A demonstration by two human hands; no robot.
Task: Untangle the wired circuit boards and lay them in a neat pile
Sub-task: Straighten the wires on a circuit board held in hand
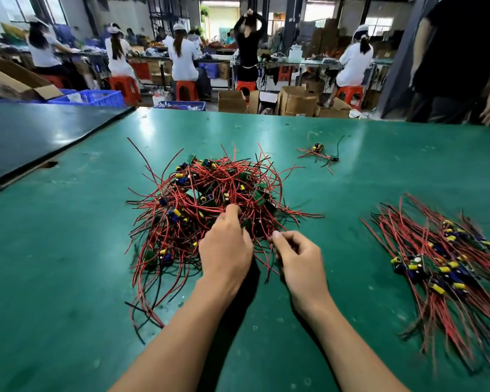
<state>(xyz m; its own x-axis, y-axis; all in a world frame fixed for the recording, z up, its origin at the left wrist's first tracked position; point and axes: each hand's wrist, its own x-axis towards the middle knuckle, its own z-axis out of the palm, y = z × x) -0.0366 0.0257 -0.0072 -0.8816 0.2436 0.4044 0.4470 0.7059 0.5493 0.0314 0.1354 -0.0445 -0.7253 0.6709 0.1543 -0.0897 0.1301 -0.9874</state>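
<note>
A: Head view: left hand [227, 251] digging fingertips into the tangled heap of wired circuit boards [210, 205] mid-worktop [68, 250]; right hand [296, 257] pinching red leads at its near edge.

B: Teasing one board free slowly, not yanking; laying it parallel on the neat pile [447, 264] toward the right edge.

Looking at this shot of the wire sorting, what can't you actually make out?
- Head view: what the left hand grips, hidden by its own back inside the tangle.
- Whether the right hand pinches a wire: too small.
- The sorted pile: blurred, cut off by the right edge.
- The stray board: too small for detail.
</note>
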